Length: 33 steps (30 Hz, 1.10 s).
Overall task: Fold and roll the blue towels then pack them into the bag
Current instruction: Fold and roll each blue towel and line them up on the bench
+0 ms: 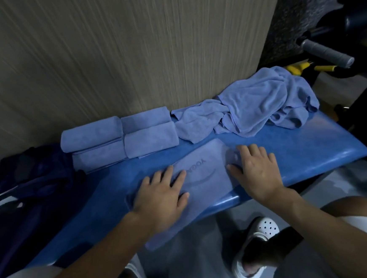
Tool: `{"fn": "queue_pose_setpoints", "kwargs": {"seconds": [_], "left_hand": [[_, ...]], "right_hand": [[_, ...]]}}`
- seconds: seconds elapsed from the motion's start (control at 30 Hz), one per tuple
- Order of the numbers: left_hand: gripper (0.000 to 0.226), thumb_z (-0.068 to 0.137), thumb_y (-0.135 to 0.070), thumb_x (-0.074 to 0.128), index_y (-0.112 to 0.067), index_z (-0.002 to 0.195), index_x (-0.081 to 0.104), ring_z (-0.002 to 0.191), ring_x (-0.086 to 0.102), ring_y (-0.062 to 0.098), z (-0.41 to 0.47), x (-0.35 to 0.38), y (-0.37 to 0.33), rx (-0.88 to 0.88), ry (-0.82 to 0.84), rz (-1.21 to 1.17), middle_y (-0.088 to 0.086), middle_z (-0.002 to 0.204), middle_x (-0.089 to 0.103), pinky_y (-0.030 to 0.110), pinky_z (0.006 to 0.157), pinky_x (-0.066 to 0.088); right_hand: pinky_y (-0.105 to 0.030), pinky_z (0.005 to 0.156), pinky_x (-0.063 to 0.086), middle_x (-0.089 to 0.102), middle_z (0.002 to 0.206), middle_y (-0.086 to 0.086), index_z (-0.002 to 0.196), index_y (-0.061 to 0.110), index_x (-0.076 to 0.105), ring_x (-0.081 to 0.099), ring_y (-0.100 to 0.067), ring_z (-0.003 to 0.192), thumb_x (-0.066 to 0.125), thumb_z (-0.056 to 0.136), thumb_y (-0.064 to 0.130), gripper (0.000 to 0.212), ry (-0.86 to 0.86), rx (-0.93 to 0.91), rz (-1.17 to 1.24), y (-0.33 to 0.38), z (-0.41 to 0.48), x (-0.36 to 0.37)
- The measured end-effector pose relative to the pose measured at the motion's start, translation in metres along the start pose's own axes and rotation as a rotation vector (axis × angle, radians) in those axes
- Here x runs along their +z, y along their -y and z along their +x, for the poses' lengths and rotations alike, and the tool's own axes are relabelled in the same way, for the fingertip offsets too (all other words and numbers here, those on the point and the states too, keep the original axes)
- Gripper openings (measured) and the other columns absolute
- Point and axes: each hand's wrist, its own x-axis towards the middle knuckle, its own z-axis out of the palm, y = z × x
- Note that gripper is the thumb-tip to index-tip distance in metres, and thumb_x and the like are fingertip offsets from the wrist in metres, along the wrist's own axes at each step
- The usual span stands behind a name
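Observation:
A folded blue towel with a printed logo lies flat on the blue padded bench, its near end hanging over the front edge. My left hand presses flat on its left part. My right hand rests on its right end, where the cloth is bunched into a small roll under the fingers. Several rolled blue towels are stacked against the wall behind. A heap of loose blue towels lies at the back right. A dark blue bag sits at the bench's left end.
A beige wall panel rises right behind the bench. Gym equipment with a grey foam handle and yellow parts stands at the far right. Below the bench edge are grey floor and my white clog.

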Motion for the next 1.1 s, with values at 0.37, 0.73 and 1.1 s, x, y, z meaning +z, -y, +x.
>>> {"fn": "queue_pose_setpoints", "kwargs": {"seconds": [0.37,0.73,1.1], "left_hand": [[0.039,0.094,-0.048,0.051,-0.016,0.116,0.050,0.109,0.051,0.027,0.013,-0.015,0.008,-0.183,-0.048,-0.413,0.004,0.112,0.049,0.040,0.088,0.045],[0.023,0.076,-0.025,0.080,-0.009,0.071,0.064,0.063,0.060,0.017,0.051,-0.014,0.016,-0.523,0.006,-1.008,0.007,0.071,0.067,0.031,0.061,0.047],[0.030,0.080,-0.009,0.078,-0.008,0.107,0.064,0.072,0.066,0.012,0.023,-0.007,0.051,-0.568,0.024,-1.505,0.006,0.093,0.073,0.020,0.057,0.048]], "right_hand": [[-0.035,0.083,0.026,0.046,0.095,0.005,0.079,0.029,0.056,0.038,-0.020,0.101,0.064,0.078,0.064,0.036,0.161,0.116,0.263,0.019,-0.003,0.006],[-0.035,0.079,0.038,0.051,0.065,0.009,0.073,0.024,0.050,0.048,-0.012,0.066,0.076,0.076,0.025,0.027,0.235,0.164,0.550,0.034,0.018,0.001],[-0.022,0.039,0.032,0.059,0.069,-0.011,0.090,-0.003,0.062,0.044,-0.011,0.044,0.071,0.084,0.004,0.013,0.403,0.280,1.096,0.051,0.020,-0.013]]}}
